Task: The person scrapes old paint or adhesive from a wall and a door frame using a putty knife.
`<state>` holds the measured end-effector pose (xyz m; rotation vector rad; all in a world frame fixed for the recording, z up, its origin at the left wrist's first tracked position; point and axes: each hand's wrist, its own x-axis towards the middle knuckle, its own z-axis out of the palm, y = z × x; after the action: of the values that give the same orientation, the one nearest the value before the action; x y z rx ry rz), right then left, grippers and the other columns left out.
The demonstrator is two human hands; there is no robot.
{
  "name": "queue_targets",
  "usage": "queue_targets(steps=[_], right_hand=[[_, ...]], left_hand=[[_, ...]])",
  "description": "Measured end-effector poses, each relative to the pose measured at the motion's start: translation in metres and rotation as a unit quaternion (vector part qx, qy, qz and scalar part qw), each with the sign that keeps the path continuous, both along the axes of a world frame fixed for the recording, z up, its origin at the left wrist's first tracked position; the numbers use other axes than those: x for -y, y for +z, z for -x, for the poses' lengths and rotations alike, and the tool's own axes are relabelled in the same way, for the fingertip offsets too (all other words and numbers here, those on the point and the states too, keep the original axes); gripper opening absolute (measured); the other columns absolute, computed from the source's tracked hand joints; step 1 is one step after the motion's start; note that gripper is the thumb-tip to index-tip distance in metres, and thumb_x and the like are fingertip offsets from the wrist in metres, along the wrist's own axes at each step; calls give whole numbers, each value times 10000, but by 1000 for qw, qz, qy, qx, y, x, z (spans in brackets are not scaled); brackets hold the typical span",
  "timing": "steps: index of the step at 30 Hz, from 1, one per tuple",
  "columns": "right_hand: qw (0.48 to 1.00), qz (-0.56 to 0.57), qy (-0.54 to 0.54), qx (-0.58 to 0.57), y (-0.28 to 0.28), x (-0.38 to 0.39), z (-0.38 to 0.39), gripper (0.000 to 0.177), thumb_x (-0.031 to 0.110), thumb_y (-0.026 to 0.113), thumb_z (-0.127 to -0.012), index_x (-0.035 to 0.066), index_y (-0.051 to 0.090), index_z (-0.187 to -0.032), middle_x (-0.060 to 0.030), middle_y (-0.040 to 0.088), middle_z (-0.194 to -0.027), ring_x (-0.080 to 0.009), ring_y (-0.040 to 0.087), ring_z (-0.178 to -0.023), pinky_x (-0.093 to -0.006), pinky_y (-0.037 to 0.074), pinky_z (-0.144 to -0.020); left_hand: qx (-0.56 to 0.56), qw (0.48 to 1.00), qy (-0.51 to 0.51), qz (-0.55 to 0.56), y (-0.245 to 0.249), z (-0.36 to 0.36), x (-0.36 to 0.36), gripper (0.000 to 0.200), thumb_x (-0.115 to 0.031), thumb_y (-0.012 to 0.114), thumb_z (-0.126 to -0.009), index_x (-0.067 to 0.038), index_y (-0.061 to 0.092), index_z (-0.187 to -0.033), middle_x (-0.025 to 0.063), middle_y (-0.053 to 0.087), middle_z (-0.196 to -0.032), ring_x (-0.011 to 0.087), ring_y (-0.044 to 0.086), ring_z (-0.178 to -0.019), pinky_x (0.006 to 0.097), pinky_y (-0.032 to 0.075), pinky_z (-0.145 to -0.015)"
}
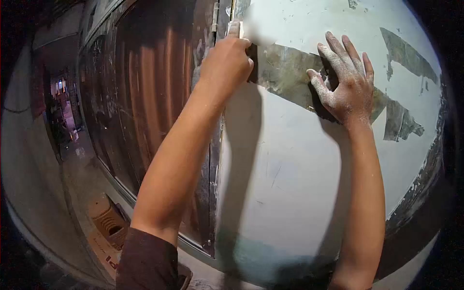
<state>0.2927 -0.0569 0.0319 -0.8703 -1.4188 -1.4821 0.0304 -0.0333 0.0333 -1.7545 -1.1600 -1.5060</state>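
My left hand (226, 62) is closed at the left edge of the white panel (290, 159), close to the metal hinge. A small pale piece shows beside its index finger; what it is I cannot make out. My right hand (345, 87), dusted with white powder, lies with fingers spread against the panel. Behind it runs a dark, bare band (290, 72) across the white surface. More dark patches (403, 121) show to the right of that hand. Near the fingers of my left hand, a blurred grey spot covers part of the panel.
A dark brown door with reddish vertical streaks (154, 87) stands left of the panel, with a hinge (215, 17) at its top. Below left, a brown plastic stool (110, 224) and a cardboard box (104, 253) are on the floor. A passage recedes at far left.
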Motion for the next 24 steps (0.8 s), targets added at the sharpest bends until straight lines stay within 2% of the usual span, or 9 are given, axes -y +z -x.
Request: queue_targets(steps=[3, 5, 6, 7, 9, 17, 18, 21, 24], right_hand=[[1000, 11, -2, -5, -4, 1, 1, 496, 525, 693, -908, 281, 701, -1339, 83, 538, -1567, -161, 416, -1501, -474, 218, -1284], [1000, 9, -5, -5, -3, 1, 0, 500, 531, 696, -904, 281, 704, -1337, 84, 534, -1571, -164, 416, -1500, -474, 223, -1283], [1000, 8, 3, -2, -2, 1, -1, 499, 531, 699, -904, 278, 706, -1334, 83, 535, -1570, -165, 416, -1500, -474, 221, -1282], [1000, 8, 3, -3, -2, 1, -1, 499, 531, 699, -904, 278, 706, -1334, 83, 535, -1570, -165, 416, -1500, -474, 221, -1282], [1000, 6, 7, 0, -2, 0, -1, 495, 523, 703, -904, 276, 706, -1334, 84, 535, -1571, -165, 417, -1500, -476, 218, -1282], [1000, 7, -2, 2, -3, 0, -1, 497, 521, 703, -908, 277, 702, -1341, 83, 541, -1565, -163, 420, -1498, -481, 217, -1280], [1000, 9, 6, 3, -2, 0, -1, 497, 520, 705, -908, 278, 702, -1341, 84, 540, -1566, -161, 418, -1500, -483, 218, -1281], [1000, 2, 4, 0, -2, -1, -1, 495, 521, 703, -909, 277, 703, -1340, 83, 542, -1565, -162, 418, -1500, -485, 218, -1281], [1000, 0, 1, 4, -1, -2, -2, 488, 524, 690, -920, 281, 700, -1343, 82, 544, -1563, -160, 419, -1499, -481, 222, -1281]], left_hand=[[-14, 1000, 12, 25, 1, 4, -1, 384, -71, 593, -834, -64, 755, -1181, 251, 714, -1154, 461, 684, -1059, 531, 552, -952], [-19, 999, -17, 36, -8, 7, 0, 441, -53, 574, -849, -27, 723, -1264, 226, 548, -1496, 441, 630, -1208, 474, 485, -1077], [-13, 998, -14, 54, -16, 6, 6, 438, -50, 579, -837, -5, 717, -1250, 204, 484, -1558, 448, 621, -1213, 466, 481, -1080], [-13, 998, -14, 54, -23, 7, 4, 438, -50, 579, -837, -5, 717, -1250, 204, 484, -1558, 448, 621, -1213, 466, 481, -1080], [-25, 999, -19, -7, -36, 7, 0, 352, -56, 601, -835, -31, 754, -1150, 241, 692, -1202, 457, 667, -1086, 535, 545, -954], [1, 1000, -4, 10, -31, -1, 4, 374, -60, 602, -840, -48, 760, -1178, 219, 691, -1224, 448, 666, -1107, 524, 541, -964], [9, 999, -17, 37, -29, -2, 8, 440, -30, 596, -811, -16, 732, -1229, 224, 621, -1398, 439, 619, -1211, 476, 487, -1063], [-4, 999, -8, 42, -15, -2, 6, 446, -41, 601, -812, -17, 730, -1238, 228, 579, -1454, 445, 627, -1199, 471, 489, -1063], [-2, 999, -13, 41, -16, -1, 4, 442, -48, 601, -811, -9, 728, -1233, 242, 603, -1408, 456, 636, -1174, 474, 494, -1056]])
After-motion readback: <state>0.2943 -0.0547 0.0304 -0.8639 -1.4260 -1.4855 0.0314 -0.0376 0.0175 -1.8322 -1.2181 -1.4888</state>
